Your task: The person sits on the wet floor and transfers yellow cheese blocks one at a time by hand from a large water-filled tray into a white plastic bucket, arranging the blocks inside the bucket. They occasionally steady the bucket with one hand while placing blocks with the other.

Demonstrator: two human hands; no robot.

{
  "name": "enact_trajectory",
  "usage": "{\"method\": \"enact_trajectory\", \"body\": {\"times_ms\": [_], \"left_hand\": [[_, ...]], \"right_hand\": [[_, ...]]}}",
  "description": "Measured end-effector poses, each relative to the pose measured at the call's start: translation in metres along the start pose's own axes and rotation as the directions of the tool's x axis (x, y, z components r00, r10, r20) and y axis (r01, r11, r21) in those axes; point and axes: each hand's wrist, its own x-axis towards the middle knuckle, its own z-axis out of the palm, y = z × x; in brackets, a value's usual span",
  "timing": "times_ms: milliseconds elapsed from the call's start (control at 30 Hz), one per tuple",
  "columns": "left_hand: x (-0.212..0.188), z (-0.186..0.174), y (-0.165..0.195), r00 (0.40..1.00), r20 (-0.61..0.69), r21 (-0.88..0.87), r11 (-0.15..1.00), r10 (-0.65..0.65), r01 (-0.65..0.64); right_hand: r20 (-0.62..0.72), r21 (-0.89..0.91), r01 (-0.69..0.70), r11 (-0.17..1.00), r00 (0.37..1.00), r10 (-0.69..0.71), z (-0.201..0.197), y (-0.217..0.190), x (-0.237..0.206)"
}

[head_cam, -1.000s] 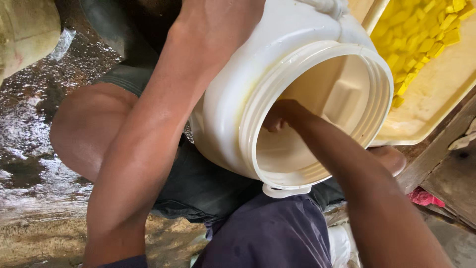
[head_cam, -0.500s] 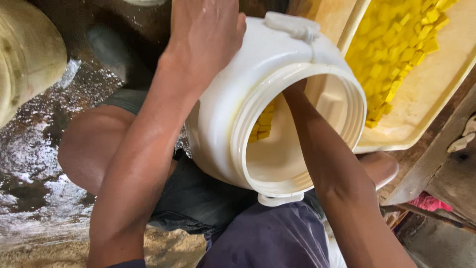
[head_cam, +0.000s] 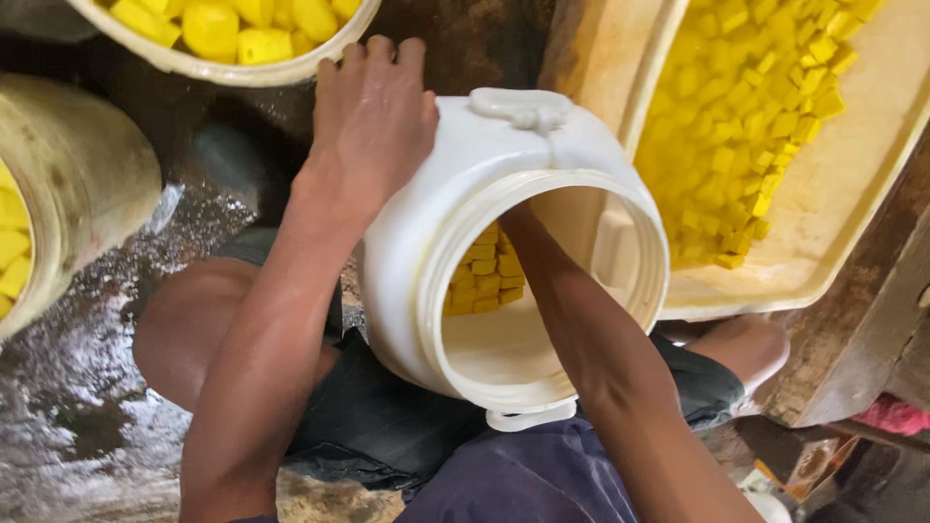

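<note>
A white plastic jar (head_cam: 436, 242) lies tilted on my lap, its wide mouth facing me. My left hand (head_cam: 373, 126) rests spread on the jar's upper outer wall and holds it steady. My right forearm (head_cam: 581, 339) goes in through the mouth, and the hand itself is hidden behind the top of the rim. Yellow cubes (head_cam: 484, 276) are stacked in neat rows at the bottom of the jar, next to where my arm disappears.
A cream tray (head_cam: 823, 242) heaped with several loose yellow cubes (head_cam: 746, 126) sits at the right. A round tub (head_cam: 223, 68) of larger yellow pieces is at the top left, and another container (head_cam: 77, 194) at the left edge. The floor (head_cam: 68, 387) is wet.
My right hand was visible just inside the jar's rim and has since gone deeper, out of sight. The stacked cubes inside have come into view. My left hand stays on the jar.
</note>
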Motion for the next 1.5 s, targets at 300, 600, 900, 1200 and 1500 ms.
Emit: {"method": "enact_trajectory", "body": {"times_ms": [300,600,900,1200,1500], "left_hand": [[0.023,-0.014,0.006,0.992,0.126,-0.109,0.993,-0.022,0.036],[0.011,-0.028,0.024,0.989,0.14,0.007,0.999,-0.047,0.046],[-0.019,-0.063,0.069,0.868,0.299,-0.785,0.415,-0.396,0.46],[-0.048,-0.037,0.135,0.885,0.193,-0.351,0.812,-0.425,0.466],[-0.024,-0.035,0.142,0.757,0.199,-0.231,0.721,-0.622,0.653]], "right_hand": [[-0.062,0.058,0.049,0.997,0.997,-0.046,-0.052,-0.001,-0.011],[0.411,0.132,0.463,0.877,0.779,-0.473,-0.159,-0.009,-0.135],[-0.378,0.774,0.221,0.593,0.913,0.152,-0.139,0.34,-0.103],[-0.103,0.144,-0.083,0.986,0.99,0.098,-0.059,0.536,0.063],[-0.072,0.102,-0.217,0.971,0.972,0.225,-0.035,0.495,0.106]]}}
